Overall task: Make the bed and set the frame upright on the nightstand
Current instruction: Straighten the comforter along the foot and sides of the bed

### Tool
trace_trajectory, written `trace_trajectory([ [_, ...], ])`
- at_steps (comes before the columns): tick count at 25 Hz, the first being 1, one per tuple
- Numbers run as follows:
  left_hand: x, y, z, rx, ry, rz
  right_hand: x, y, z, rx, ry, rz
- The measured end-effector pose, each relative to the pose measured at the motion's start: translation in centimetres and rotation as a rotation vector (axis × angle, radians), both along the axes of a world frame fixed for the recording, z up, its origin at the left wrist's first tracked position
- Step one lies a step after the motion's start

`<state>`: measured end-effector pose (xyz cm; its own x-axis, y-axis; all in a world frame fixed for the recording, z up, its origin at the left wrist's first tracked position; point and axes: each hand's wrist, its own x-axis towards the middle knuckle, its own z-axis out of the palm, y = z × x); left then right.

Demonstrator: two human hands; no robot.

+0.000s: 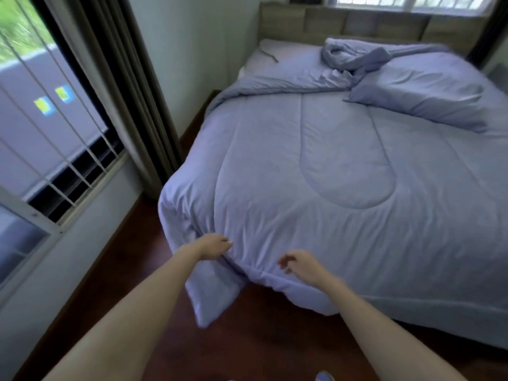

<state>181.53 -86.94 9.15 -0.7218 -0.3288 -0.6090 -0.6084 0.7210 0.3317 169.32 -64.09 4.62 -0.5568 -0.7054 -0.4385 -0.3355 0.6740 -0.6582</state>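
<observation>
Comforter (pixel 316 166): spread over most of the bed, with its near corner drooping off the foot toward the floor (pixel 261 339).
Handling: I judge it soft, puffy and light for its bulk. It should drag and crease rather than slide.
Where to hold: the stitched hem at the corner, fingers wide apart, so that a pull travels along the whole edge.
Left grip (pixel 213 246): against the fabric at the corner, where the creases gather. I cannot tell whether it pinches a fold or only presses.
Right grip (pixel 299 265): just above the hem, fingers loosely curled, holding nothing.
Pillow (pixel 420 97): limp, lying askew on top of the comforter.
Bunched cloth (pixel 349 55): twisted in a heap near the headboard (pixel 316 23), not yet straightened.
Frame and nightstand: out of my view.
</observation>
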Motion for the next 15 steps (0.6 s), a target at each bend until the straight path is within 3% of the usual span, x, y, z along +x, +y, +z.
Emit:
trace_trajectory([
  [5,0.3,-4.3,4.9,0.038,0.264,0.138,0.8,-9.4,5.6,-0.438,-0.146,-0.292],
  [8,-0.8,-7.7,6.9,0.024,0.477,0.264,-0.1,-13.3,8.4,-0.569,-0.14,-0.324],
  [11,-2.7,-10.6,8.5,0.14,0.7,0.408,-2.5,-17.3,10.5,-0.677,-0.13,-0.343],
  [15,-5.8,-15.0,11.3,0.236,0.844,0.458,-7.0,-24.5,13.7,-0.804,-0.117,-0.295],
])
